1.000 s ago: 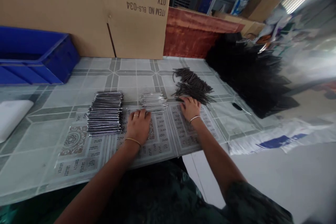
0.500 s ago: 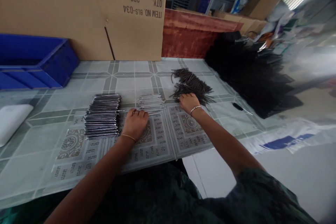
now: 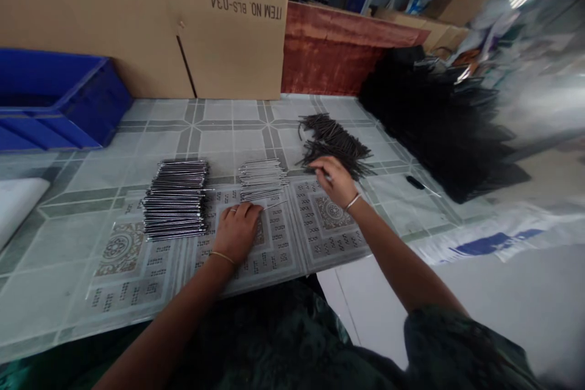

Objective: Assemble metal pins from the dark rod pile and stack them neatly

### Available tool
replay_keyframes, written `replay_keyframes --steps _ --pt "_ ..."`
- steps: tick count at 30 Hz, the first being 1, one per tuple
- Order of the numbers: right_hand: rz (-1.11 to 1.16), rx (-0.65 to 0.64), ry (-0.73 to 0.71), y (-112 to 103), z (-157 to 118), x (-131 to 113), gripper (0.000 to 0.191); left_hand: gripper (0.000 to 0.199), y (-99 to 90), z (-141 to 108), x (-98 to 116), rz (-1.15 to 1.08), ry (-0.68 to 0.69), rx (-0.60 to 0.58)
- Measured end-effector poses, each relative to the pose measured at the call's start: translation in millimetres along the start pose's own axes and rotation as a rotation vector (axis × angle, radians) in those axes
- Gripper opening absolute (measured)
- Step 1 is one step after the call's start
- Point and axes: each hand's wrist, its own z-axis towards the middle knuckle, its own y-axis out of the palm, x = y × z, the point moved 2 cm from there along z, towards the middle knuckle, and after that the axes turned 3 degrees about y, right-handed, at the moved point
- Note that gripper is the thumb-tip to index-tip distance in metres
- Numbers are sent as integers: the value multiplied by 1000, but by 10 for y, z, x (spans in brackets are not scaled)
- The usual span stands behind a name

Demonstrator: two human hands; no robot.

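Note:
My left hand (image 3: 237, 230) is closed, pinching a thin silvery metal rod (image 3: 275, 204) whose free end points right. Just beyond it lies a row of similar pale rods (image 3: 262, 178). To its left is a stack of dark, shiny ridged rods (image 3: 177, 200), lying side by side. My right hand (image 3: 336, 180) is at the near edge of a loose pile of thin dark grey sticks or tubes (image 3: 338, 139). Its thumb and fingertips are pinched together; what they hold, if anything, is too small to make out.
A blue plastic crate (image 3: 68, 106) stands back left, with a white object (image 3: 18, 204) in front of it. A cardboard sheet (image 3: 233, 55) rises behind the patterned tablecloth (image 3: 228, 128). A black heap (image 3: 439, 128) and a small black-handled tool (image 3: 415, 182) lie right.
My left hand now has a thin rod showing from its fingertips. My right hand has lifted slightly and drawn back from the dark pile, its fingers pinched. The camera view has shifted a little.

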Motion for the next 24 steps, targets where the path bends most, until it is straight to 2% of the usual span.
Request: replay_keyframes --steps 3,7,17,24 --pt "197 -85 -26 266 -318 -214 28 32 13 2 -24 -35 2 15" --pt "353 -51 47 506 -510 -320 21 32 33 -8 -41 -55 14 32" --pt "519 31 108 515 -503 -302 20 32 32 2 -42 -69 19 33" --pt "538 31 51 566 -492 -278 17 32 45 5 -42 -53 22 25"
